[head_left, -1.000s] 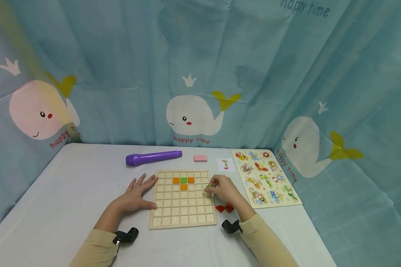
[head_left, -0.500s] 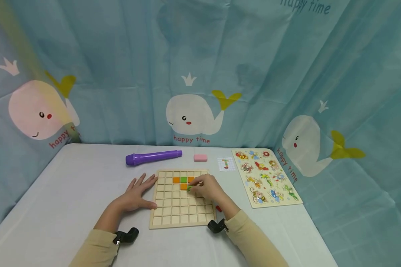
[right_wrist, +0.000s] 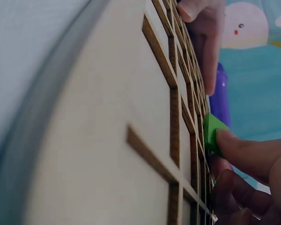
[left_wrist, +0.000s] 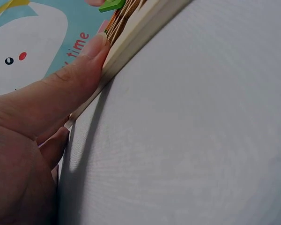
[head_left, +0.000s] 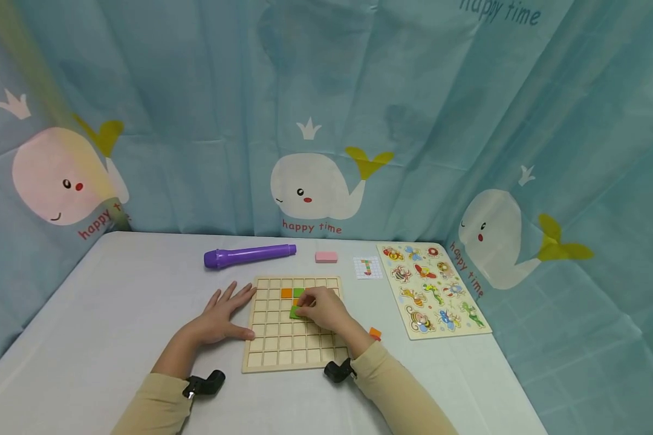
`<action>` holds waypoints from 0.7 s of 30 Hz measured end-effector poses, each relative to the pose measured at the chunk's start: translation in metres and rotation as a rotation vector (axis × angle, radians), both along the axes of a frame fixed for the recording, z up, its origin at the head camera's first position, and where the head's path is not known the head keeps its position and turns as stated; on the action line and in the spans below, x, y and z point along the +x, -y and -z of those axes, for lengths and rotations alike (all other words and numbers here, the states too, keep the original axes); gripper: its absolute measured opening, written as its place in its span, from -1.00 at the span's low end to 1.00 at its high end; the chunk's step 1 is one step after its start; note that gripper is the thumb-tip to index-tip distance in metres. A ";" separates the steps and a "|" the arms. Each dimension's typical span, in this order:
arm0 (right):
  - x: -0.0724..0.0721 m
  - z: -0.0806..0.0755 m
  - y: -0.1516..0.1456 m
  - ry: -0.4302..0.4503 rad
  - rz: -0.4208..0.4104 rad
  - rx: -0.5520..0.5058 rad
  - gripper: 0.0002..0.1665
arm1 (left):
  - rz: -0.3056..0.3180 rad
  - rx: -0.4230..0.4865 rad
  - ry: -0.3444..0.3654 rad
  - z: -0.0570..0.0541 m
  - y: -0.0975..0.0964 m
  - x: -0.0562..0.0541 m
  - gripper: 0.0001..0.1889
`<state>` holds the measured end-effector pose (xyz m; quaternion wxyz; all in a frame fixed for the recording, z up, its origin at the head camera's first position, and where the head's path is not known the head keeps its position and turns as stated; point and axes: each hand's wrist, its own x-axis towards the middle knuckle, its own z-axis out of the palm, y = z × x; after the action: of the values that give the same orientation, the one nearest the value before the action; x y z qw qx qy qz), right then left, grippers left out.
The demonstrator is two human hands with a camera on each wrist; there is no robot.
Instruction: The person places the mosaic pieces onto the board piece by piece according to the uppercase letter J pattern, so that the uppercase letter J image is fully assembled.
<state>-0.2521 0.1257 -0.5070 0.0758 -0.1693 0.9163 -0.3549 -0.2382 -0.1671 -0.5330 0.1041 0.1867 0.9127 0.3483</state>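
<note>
With fingers (head_left: 306,298) of the right hand (head_left: 324,309), pinches a green tile (head_left: 294,312) jutting left of them over the board (head_left: 267,346), beside an orange tile (head_left: 296,302).

My right fingers (head_left: 308,296) are pinching a smooth, matt green tile (right_wrist: 213,132); just under them a grid board (right_wrist: 89,131) is showing bare, pale wood. Beyond them a purple microphone (head_left: 250,256) is gleaming like glossy plastic before a creased cloth curtain (head_left: 196,121).

On the white table (head_left: 98,314), a purple stick (head_left: 250,257) lies at eleven o'clock, pink block (head_left: 326,257) at twelve, picture board (head_left: 434,292) at two.
</note>
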 end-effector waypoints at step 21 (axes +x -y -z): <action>0.002 -0.005 -0.006 0.027 -0.008 0.064 -0.93 | 0.009 -0.004 -0.009 0.001 0.000 -0.001 0.22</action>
<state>-0.2506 0.1320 -0.5015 0.0948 -0.1657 0.9254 -0.3273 -0.2393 -0.1676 -0.5339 0.1019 0.1923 0.9129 0.3454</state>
